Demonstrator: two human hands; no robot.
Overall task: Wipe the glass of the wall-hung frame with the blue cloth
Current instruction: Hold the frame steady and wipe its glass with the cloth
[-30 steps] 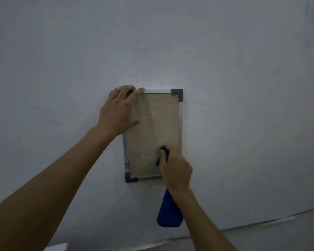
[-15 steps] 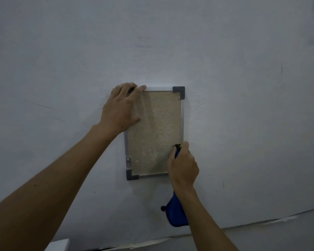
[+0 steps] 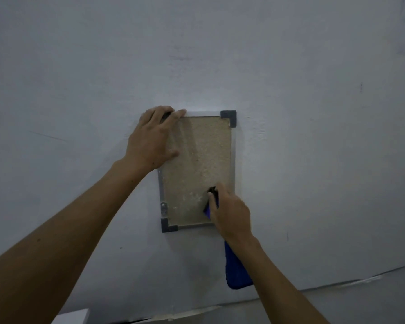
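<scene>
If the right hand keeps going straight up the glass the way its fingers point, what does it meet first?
Probably nothing but bare glass at first. The right hand, gripping the blue cloth, points up the frame's right side, so the first obstacle looks like the dark top-right corner piece. The left hand sits well aside.

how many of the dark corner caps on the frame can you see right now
2 clearly: the top-right corner cap and the bottom-left corner cap. The left hand covers most of the top-left corner; the right hand hides the bottom-right one.
</scene>
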